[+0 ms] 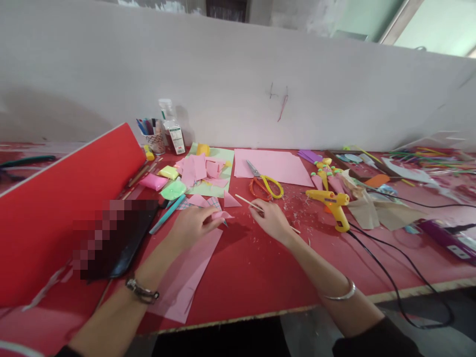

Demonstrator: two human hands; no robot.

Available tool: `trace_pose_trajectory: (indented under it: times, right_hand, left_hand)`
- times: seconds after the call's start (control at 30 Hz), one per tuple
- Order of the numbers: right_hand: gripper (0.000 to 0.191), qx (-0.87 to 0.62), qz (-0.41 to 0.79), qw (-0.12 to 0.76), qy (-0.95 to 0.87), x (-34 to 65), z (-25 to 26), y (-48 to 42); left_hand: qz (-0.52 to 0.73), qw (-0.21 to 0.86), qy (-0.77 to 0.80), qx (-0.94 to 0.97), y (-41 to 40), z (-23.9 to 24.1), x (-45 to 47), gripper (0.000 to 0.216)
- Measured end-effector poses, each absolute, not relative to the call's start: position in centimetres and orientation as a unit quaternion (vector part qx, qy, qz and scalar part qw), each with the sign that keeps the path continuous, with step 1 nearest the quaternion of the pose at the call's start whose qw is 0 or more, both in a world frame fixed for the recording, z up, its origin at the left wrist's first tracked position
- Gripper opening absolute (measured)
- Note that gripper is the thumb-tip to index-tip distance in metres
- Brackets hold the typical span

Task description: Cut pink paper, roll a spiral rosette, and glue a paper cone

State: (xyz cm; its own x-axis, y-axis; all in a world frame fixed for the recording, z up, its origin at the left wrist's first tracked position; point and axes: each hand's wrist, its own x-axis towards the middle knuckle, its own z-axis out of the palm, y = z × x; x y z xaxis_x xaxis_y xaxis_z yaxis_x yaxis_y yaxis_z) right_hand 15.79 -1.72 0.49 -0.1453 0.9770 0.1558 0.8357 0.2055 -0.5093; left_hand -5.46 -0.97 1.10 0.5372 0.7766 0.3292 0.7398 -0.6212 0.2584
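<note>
My left hand (193,224) is closed in a pinch on a small folded piece of pink paper (222,215), just above a larger pink sheet (188,277) lying on the red table (256,272). My right hand (271,219) is closed on a thin wooden stick (245,201) that points up and to the left. The two hands are a short way apart, near the table's middle. A pink paper triangle (231,200) lies just beyond them.
Orange and yellow scissors (265,184) lie on a big pink sheet (273,166). A yellow glue gun (332,204) with a black cord stands at right. Pink scraps, clay packets, a pen cup (152,135) and a bottle sit behind; a red board (55,208) leans at left.
</note>
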Motion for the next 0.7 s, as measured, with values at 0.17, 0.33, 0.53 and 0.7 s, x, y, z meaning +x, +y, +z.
trace_pose_trajectory:
  times: [0.17, 0.33, 0.53, 0.7]
  right_hand:
    - [0.013, -0.615, 0.151, 0.221, -0.742, 15.7, 0.2, -1.7]
    - [0.012, -0.617, 0.164, 0.202, -0.743, 15.4, 0.4, -1.8]
    - [0.020, -0.619, 0.163, 0.211, -0.738, 14.5, 0.6, -1.3]
    - [0.035, -0.611, 0.140, 0.192, -0.755, 13.7, 1.1, -0.2]
  left_hand:
    - [0.167, 0.026, 0.368, 0.914, -1.5, 0.9, -4.2, 0.037]
    - [0.083, 0.044, 0.379, 0.921, -2.2, 1.6, -3.9, 0.032]
    - [0.053, 0.070, 0.420, 0.903, -4.7, 2.3, -6.7, 0.041]
    - [0.069, 0.055, 0.401, 0.912, -8.5, 0.5, -9.9, 0.056]
